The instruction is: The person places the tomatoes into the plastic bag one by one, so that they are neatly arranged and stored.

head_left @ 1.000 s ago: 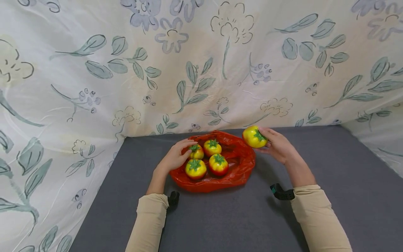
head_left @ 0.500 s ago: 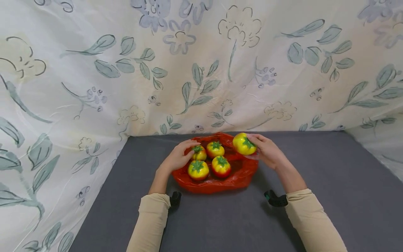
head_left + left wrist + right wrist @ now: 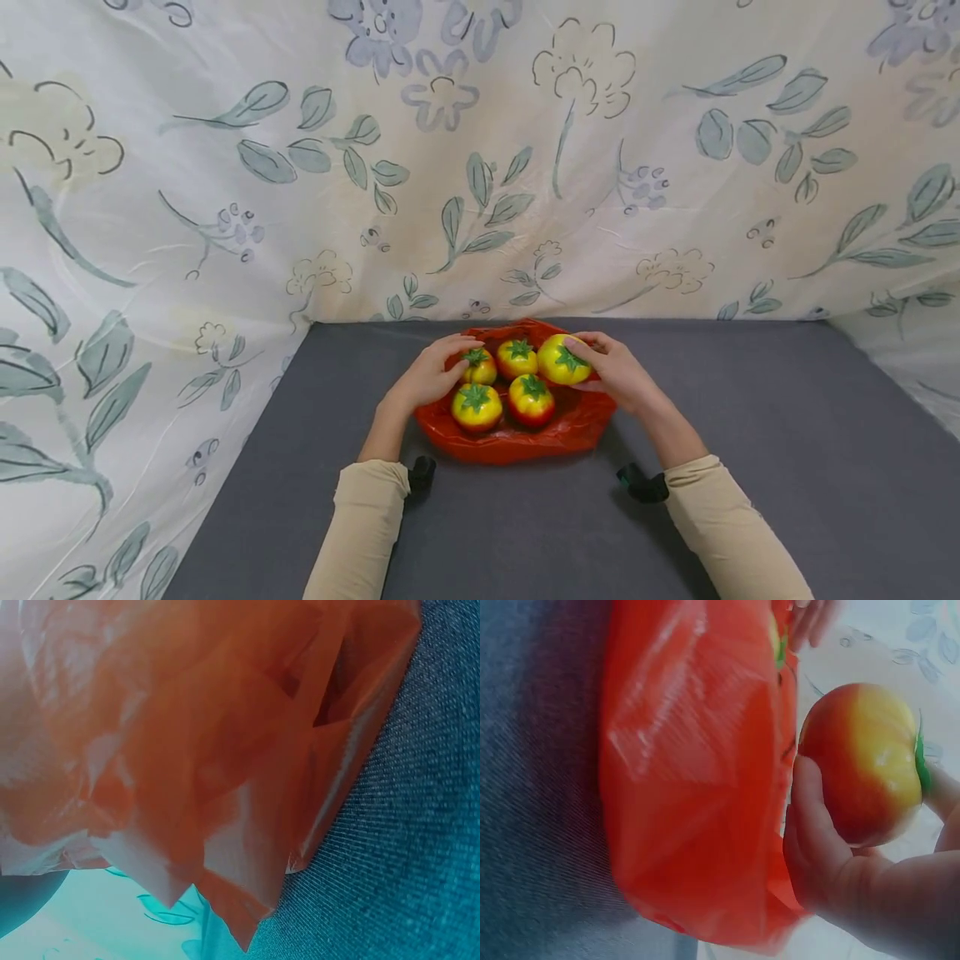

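Note:
A red plastic bag (image 3: pixel 495 450) lies opened wide on the grey table, with several yellow-and-red tomatoes with green leafy tops in it. My left hand (image 3: pixel 427 375) is at the bag's left side, thumb and fingers curved about the back-left tomato (image 3: pixel 480 367). In the left wrist view, crumpled bag plastic (image 3: pixel 225 772) hides this hand's grip. My right hand (image 3: pixel 618 371) holds another tomato (image 3: pixel 561 360) over the bag's right back part. The right wrist view shows that tomato (image 3: pixel 862 765) between thumb and fingers, beside the bag's wall (image 3: pixel 690 772).
Grey cloth covers the table (image 3: pixel 517 533). A floral curtain (image 3: pixel 420 208) rises behind the table and along its left side. Black wrist cameras stick out inward from both forearms, the right one (image 3: pixel 641 483) above the table in front of the bag.
My right hand has carried its tomato leftward, from beyond the bag's right rim to above the bag. The left hand stays by the same tomato. The head view has shifted slightly.

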`<state>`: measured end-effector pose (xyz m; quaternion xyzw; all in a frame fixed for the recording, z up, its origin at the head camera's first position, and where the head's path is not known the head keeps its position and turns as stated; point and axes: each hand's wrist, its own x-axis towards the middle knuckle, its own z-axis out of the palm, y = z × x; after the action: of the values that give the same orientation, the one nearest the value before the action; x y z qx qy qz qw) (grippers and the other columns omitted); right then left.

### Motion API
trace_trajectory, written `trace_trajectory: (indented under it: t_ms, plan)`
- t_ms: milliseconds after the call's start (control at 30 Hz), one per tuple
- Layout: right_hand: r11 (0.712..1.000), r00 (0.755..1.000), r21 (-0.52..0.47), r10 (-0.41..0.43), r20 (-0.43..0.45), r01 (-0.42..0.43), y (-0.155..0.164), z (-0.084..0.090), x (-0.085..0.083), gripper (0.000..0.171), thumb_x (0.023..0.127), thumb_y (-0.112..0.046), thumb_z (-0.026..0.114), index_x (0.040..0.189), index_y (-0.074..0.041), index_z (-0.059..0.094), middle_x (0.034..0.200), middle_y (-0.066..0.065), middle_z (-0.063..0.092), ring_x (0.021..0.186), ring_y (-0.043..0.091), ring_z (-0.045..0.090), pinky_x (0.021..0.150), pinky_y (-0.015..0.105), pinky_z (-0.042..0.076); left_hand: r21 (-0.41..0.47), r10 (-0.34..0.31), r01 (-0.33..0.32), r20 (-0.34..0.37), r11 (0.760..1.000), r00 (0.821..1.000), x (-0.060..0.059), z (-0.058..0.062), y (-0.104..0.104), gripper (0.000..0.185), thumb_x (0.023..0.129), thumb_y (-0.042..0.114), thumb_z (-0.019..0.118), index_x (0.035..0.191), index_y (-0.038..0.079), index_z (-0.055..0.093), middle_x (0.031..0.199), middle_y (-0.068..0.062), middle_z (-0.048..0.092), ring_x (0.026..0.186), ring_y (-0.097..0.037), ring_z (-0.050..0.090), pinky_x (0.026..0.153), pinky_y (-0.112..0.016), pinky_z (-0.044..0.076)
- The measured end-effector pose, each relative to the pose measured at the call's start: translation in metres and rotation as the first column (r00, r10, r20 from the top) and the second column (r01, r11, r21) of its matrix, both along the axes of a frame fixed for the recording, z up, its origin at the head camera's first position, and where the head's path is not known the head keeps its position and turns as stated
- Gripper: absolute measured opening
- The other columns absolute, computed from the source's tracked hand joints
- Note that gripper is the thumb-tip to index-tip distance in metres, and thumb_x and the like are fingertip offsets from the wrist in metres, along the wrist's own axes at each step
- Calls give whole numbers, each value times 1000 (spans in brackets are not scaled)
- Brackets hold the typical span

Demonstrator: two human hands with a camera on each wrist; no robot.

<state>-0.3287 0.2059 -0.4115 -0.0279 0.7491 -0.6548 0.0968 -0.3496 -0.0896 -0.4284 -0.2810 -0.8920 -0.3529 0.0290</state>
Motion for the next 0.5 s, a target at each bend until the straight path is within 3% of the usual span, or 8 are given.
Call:
trace_trajectory:
  t_ms: [267,500]
  plan:
    - [992,998,113,-43,-35,47,-11,-10,-2,59,93,-37,60,136,-1,42,125,22,44,103,32,54,86,46,50,-9,7,-7,2,1000,1000,0,-1,0,37,95,7,54,132,7,57,141,-13,46,136,-30,32,109,-50,24]
    - [967,992,240,-66,-108,90,-18,-12,1,54,95,-36,58,134,-1,43,121,21,47,99,31,55,82,42,53,3,-7,7,-12,1000,1000,1,-1,0,38,95,6,54,133,6,56,140,-13,47,135,-30,34,109,-49,25]
